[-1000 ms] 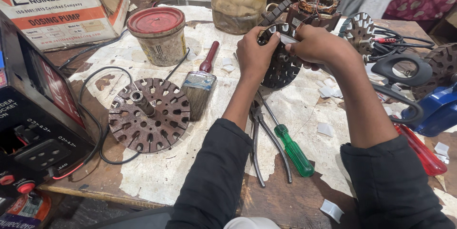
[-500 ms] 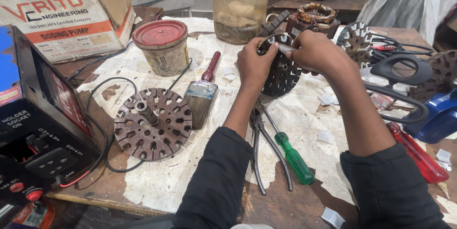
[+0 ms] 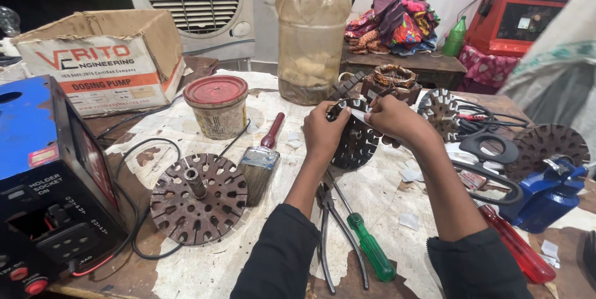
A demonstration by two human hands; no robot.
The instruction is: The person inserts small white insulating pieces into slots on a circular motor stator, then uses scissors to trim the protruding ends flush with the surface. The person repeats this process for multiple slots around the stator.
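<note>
1. A slotted, dark metal stator core [image 3: 354, 140] is held upright on edge near the middle of the surface [image 3: 385, 199], which is covered with stained white paper.
2. The left hand [image 3: 324, 130] is curled closed around the near-left rim of the core, steadying it.
3. The right hand [image 3: 390, 117] is closed in a pinch on a small pale strip [image 3: 359, 114], seemingly insulation paper, at the top of the core.
4. The step in hand is judged to be the fitting of that strip into one of the rim slots; a steady core and a straight push of the strip down the slot would be called for next.
5. A second stator core with a shaft [image 3: 198, 198] lies flat to the left, just beside a paintbrush with a red handle [image 3: 259, 161].
6. Pliers [image 3: 326, 231] and a green-handled screwdriver [image 3: 367, 246] lie between the forearms.
7. A round tin with a red lid [image 3: 217, 105] stands behind the brush; its paper label is worn.
8. An open cardboard box [image 3: 102, 63] sits at far left, with a white side label printed in red, orange and black.
9. A blue machine [image 3: 43, 175] occupies the left edge, with white lettering on black panels.
10. A tall clear plastic jar [image 3: 312, 35] stands behind the hands.
</note>
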